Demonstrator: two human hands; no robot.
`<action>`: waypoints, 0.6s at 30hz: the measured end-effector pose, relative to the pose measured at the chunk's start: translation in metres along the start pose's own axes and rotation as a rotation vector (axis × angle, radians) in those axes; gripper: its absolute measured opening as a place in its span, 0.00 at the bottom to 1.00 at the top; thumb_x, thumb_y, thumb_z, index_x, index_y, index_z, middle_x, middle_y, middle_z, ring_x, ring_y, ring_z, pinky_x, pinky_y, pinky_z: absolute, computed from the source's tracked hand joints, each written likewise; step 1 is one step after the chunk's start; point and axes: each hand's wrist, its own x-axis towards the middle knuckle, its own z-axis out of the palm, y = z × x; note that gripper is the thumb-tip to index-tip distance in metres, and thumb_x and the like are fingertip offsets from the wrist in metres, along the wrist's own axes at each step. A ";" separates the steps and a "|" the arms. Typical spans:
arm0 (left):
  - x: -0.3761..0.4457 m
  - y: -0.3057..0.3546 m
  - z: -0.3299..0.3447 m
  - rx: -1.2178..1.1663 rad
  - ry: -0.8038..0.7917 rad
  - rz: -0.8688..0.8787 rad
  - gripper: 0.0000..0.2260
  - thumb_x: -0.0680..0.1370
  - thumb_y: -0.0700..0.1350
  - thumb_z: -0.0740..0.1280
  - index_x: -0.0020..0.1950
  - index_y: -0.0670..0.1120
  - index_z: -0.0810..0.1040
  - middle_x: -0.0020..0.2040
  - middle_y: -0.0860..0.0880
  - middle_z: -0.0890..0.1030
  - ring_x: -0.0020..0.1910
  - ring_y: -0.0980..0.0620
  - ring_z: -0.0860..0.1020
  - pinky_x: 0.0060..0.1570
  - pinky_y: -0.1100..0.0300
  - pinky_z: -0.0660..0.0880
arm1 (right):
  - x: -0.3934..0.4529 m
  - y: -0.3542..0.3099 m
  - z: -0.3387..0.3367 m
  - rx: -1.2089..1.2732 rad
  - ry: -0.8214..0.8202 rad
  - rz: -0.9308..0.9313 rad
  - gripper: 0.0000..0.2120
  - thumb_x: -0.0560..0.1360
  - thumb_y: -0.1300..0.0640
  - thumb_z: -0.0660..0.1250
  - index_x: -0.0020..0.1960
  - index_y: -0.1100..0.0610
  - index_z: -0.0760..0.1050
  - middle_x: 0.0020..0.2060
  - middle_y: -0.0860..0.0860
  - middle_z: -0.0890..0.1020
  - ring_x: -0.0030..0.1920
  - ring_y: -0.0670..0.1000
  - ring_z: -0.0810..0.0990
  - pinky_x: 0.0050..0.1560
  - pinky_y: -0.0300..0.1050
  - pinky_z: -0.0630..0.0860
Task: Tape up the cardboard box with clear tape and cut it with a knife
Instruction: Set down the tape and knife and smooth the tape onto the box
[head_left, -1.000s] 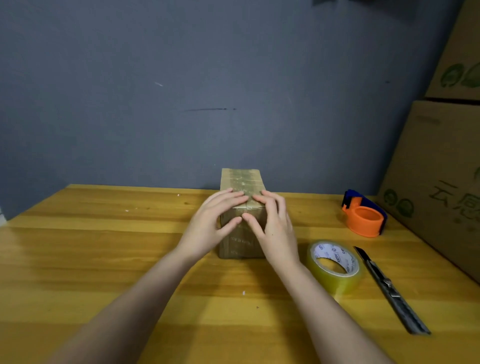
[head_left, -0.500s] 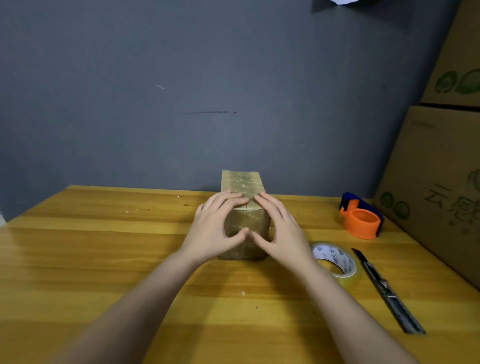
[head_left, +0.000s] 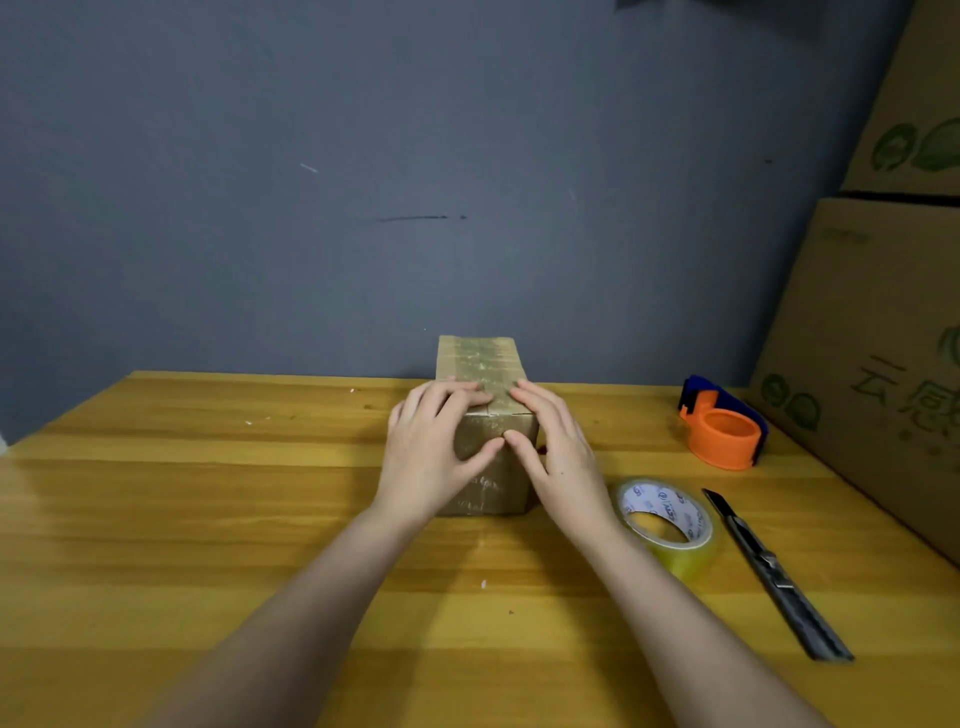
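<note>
A small cardboard box (head_left: 480, 364), shiny with clear tape, stands in the middle of the wooden table (head_left: 182, 493). My left hand (head_left: 431, 457) lies over its near left corner, fingers flat on top and thumb on the front face. My right hand (head_left: 556, 457) mirrors it on the near right corner, its thumb almost meeting the left thumb. A roll of clear tape (head_left: 667, 525) lies flat just right of my right wrist. The utility knife (head_left: 769, 566) rests on the table beyond the roll, blade tip pointing away.
An orange and blue tape dispenser (head_left: 724, 431) sits at the back right. Large cardboard cartons (head_left: 883, 364) are stacked along the table's right edge. A grey wall (head_left: 363, 208) rises right behind the table.
Both hands slid slightly outward and down over the box's near corners, thumbs moving lower on the front face. The box, roll and knife stayed put.
</note>
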 end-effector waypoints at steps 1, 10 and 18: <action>0.000 -0.001 0.000 0.021 -0.009 0.021 0.22 0.70 0.61 0.65 0.61 0.55 0.73 0.61 0.56 0.75 0.66 0.54 0.69 0.61 0.53 0.67 | 0.000 0.002 -0.003 -0.017 -0.030 -0.022 0.22 0.78 0.48 0.61 0.70 0.46 0.64 0.71 0.40 0.66 0.70 0.42 0.65 0.69 0.39 0.62; -0.002 -0.002 -0.007 0.254 -0.081 0.155 0.35 0.63 0.62 0.72 0.65 0.50 0.69 0.64 0.49 0.75 0.65 0.48 0.72 0.59 0.51 0.71 | 0.000 -0.001 -0.020 -0.229 -0.207 -0.067 0.39 0.71 0.48 0.71 0.75 0.44 0.53 0.75 0.39 0.55 0.72 0.47 0.62 0.70 0.44 0.64; -0.011 0.014 -0.022 0.212 -0.093 0.131 0.37 0.71 0.59 0.62 0.76 0.50 0.52 0.78 0.47 0.53 0.78 0.48 0.49 0.76 0.48 0.48 | -0.012 -0.014 -0.032 -0.096 -0.206 0.119 0.45 0.72 0.50 0.69 0.76 0.42 0.41 0.76 0.43 0.56 0.75 0.46 0.56 0.73 0.49 0.56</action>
